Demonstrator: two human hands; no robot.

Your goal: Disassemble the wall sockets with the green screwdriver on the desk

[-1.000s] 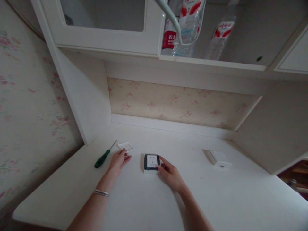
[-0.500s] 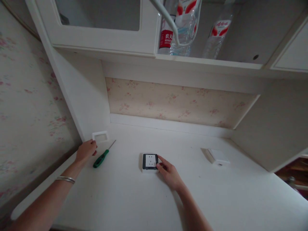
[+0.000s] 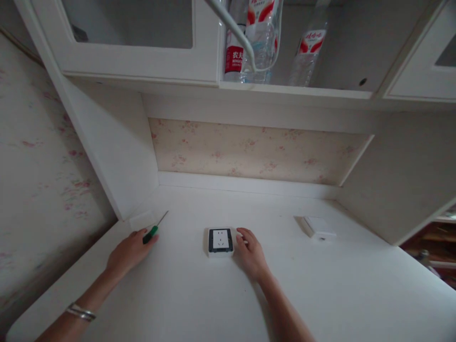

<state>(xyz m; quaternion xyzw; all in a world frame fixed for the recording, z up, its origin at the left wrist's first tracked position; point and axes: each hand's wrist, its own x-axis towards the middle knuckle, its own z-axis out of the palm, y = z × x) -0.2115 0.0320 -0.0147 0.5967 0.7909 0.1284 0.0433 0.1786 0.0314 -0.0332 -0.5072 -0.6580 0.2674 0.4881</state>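
Note:
My left hand (image 3: 131, 251) is closed round the green handle of a screwdriver (image 3: 151, 234), whose thin shaft points away to the upper right. Just behind those fingers a white frame (image 3: 141, 221) lies on the desk, pale and hard to make out. In the middle stands a white wall socket (image 3: 220, 239) with a dark surround, its holes facing up. My right hand (image 3: 251, 253) rests just right of the socket, fingers loosely bent, apart from it and holding nothing.
A white box-like piece (image 3: 318, 228) lies on the white desk (image 3: 199, 299) at the right. Above, plastic bottles (image 3: 308, 50) stand on an open shelf, with a pale curved tube (image 3: 237, 31) hanging in front. Cabinet side panels (image 3: 107, 137) bound the desk left and right.
My left hand has moved from the white frame onto the screwdriver handle and closed on it. My right hand has let go of the socket's right edge. The view has shifted slightly.

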